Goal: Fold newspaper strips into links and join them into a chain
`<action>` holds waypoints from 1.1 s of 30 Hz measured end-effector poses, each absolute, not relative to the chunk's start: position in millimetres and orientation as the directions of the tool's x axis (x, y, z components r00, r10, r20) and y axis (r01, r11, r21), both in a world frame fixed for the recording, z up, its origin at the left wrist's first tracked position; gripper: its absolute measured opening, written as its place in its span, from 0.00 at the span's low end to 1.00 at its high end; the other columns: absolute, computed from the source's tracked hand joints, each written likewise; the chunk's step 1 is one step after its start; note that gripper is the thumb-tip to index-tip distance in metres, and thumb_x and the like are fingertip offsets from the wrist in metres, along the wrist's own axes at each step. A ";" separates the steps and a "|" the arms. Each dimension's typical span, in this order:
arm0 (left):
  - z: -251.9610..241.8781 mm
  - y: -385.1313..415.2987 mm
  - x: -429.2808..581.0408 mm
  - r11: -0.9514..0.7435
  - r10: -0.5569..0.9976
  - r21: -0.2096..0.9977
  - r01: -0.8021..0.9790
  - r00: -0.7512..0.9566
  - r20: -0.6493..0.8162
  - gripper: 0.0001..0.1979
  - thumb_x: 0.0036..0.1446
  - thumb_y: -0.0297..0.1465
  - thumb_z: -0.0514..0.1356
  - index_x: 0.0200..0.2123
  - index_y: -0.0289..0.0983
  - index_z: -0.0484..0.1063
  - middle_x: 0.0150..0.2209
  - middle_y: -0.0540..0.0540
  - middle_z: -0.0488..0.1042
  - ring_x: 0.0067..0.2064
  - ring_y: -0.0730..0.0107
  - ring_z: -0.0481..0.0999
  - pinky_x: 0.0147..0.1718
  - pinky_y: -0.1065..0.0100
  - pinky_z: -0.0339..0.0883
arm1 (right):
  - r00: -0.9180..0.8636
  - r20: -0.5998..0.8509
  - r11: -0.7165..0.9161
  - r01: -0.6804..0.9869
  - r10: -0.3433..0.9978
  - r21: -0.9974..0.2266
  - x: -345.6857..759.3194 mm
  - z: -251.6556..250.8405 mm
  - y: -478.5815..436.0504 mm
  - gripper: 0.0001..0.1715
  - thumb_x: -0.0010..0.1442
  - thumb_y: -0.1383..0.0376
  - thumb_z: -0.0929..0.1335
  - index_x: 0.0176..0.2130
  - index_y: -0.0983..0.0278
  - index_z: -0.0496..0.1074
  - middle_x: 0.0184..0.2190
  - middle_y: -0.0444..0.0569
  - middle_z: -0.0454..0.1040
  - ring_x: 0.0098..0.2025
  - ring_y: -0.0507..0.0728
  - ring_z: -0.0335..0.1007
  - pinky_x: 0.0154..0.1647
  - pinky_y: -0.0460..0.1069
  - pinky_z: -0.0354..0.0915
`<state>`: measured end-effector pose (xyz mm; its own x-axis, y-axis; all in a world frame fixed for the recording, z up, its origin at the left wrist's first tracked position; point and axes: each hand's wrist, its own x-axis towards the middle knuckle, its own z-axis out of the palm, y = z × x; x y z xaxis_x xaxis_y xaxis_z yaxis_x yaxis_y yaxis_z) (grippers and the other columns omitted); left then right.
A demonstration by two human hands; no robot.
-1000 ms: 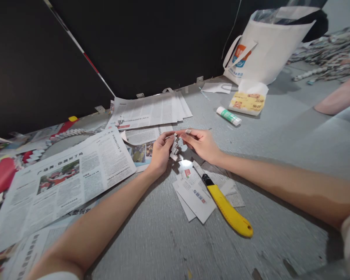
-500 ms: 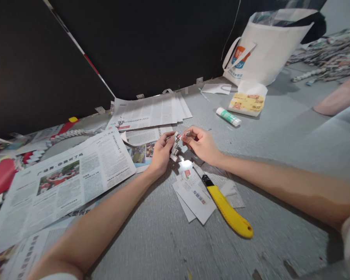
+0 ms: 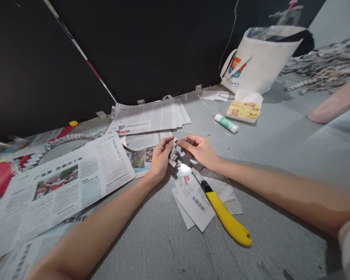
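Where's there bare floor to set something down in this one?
The floor looks open between the left forearm and knife, and between the right forearm and tissues. Newspapers crowd the left; paper slips and the knife crowd the spot just below the right hand in the picture.

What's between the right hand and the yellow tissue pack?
A white-and-green glue stick, lying between the right hand and tissue pack; seen in the head view.
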<state>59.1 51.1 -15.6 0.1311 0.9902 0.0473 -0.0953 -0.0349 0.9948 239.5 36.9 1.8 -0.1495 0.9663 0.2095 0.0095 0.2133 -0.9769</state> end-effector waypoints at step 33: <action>-11.2 48.0 60.9 -0.027 0.975 0.982 -0.187 0.212 0.067 0.22 0.59 0.46 0.72 0.48 0.37 0.80 0.30 0.50 0.75 0.27 0.75 0.68 0.26 0.72 0.61 | -0.104 0.203 0.207 0.025 0.974 -0.978 239.0 -7.1 46.8 0.33 0.59 0.36 0.74 0.28 0.61 0.72 0.21 0.42 0.66 0.23 0.51 0.55 0.25 0.49 0.51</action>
<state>60.9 48.0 -11.2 0.2121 0.9749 0.0673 -0.1873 -0.0271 0.9819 239.0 46.8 -7.1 -0.1041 0.9736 0.2031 0.0250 0.2067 -0.9781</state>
